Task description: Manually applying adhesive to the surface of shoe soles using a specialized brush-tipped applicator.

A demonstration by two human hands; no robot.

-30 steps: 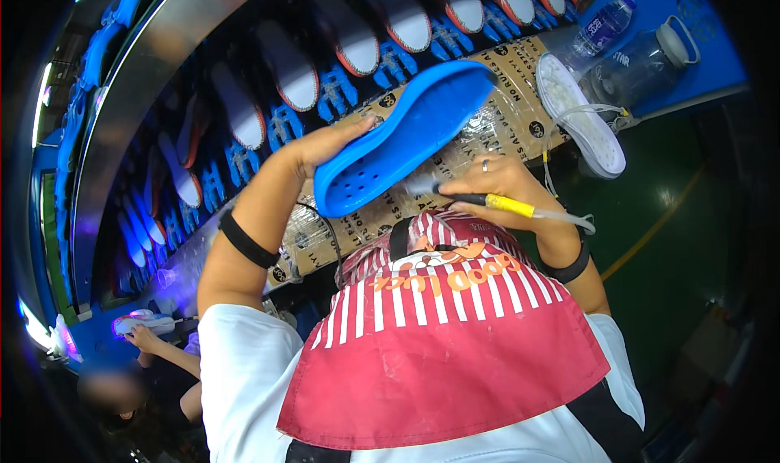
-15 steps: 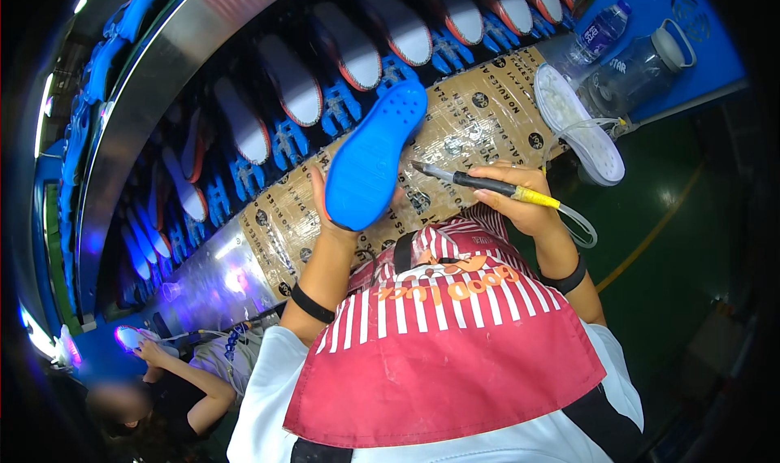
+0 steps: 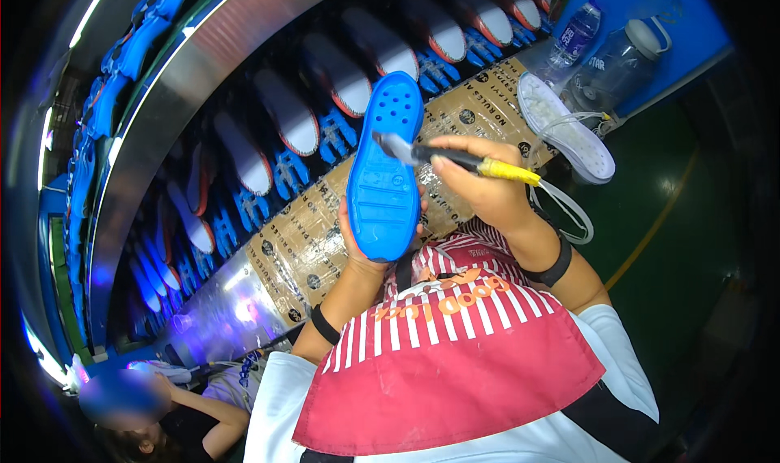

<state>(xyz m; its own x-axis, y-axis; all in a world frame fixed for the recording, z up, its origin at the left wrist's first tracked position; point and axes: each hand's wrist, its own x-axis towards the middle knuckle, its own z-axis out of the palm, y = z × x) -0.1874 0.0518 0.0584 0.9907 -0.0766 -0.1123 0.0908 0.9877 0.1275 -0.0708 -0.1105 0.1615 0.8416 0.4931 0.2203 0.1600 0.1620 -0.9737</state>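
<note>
A blue shoe sole (image 3: pixel 382 195) is held up before me, its holed end pointing away. My left hand (image 3: pixel 357 234) grips it from beneath near the close end, fingers curled round both edges. In my right hand (image 3: pixel 487 177) is a brush (image 3: pixel 451 156) with a black and yellow handle, and a pale tube runs from its rear. The bristles lie over the sole's upper middle, just below the holes, and seem to touch it.
Beyond, shoe uppers with white bottoms (image 3: pixel 296 126) hang in a row on blue holders. Brown taped cardboard (image 3: pixel 305 260) covers the ledge. A white sole (image 3: pixel 561 122), a water bottle (image 3: pixel 575 34) and a clear jug (image 3: pixel 613 69) sit at right. Another person (image 3: pixel 207 410) works at lower left.
My right hand has brought the brush leftward onto the sole. My left hand has turned the sole more upright and shifted it slightly right and nearer.
</note>
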